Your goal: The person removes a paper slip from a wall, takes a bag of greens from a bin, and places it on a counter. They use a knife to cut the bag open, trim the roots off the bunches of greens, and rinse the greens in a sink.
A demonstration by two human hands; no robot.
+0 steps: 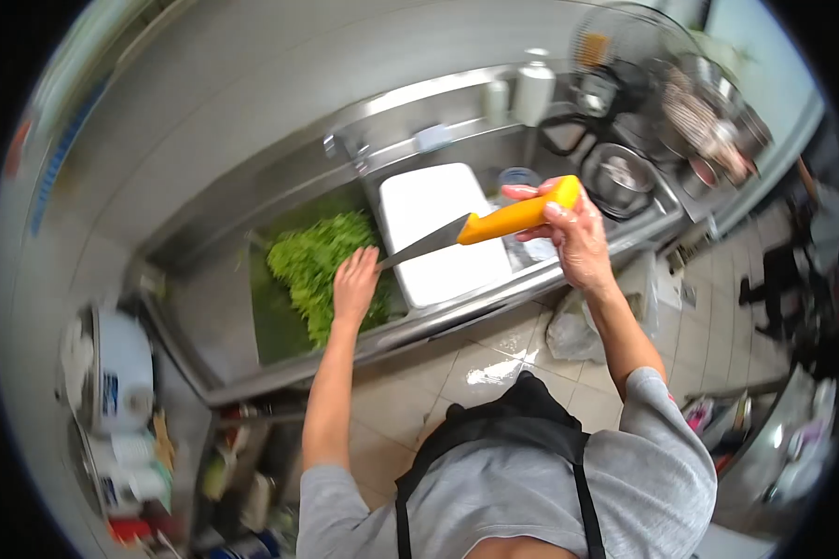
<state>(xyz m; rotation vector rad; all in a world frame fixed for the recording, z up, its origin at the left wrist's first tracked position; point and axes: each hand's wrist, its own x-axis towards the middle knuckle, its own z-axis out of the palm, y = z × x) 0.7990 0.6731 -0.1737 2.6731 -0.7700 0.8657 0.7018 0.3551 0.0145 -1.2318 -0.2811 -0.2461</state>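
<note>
A knife [508, 222] with a yellow handle and a metal blade is in my right hand [583, 238], its fingers closed round the handle end. The knife is held over a white cutting board [438, 196] on the sink, its blade pointing left. My left hand [352, 291] lies with fingers stretched out on leafy greens [317, 256] in the sink basin. The blade's tip comes right up to the fingertips of that hand in this view. Part of the greens is hidden beneath my left hand and forearm.
Behind the board stand a faucet [352, 154] and a white pump bottle [534, 88]. Metal pots [620, 177] and other cookware crowd the right end. The steel sink edge [438, 326] runs along the front. A clear plastic bag [578, 331] sits below, on the right.
</note>
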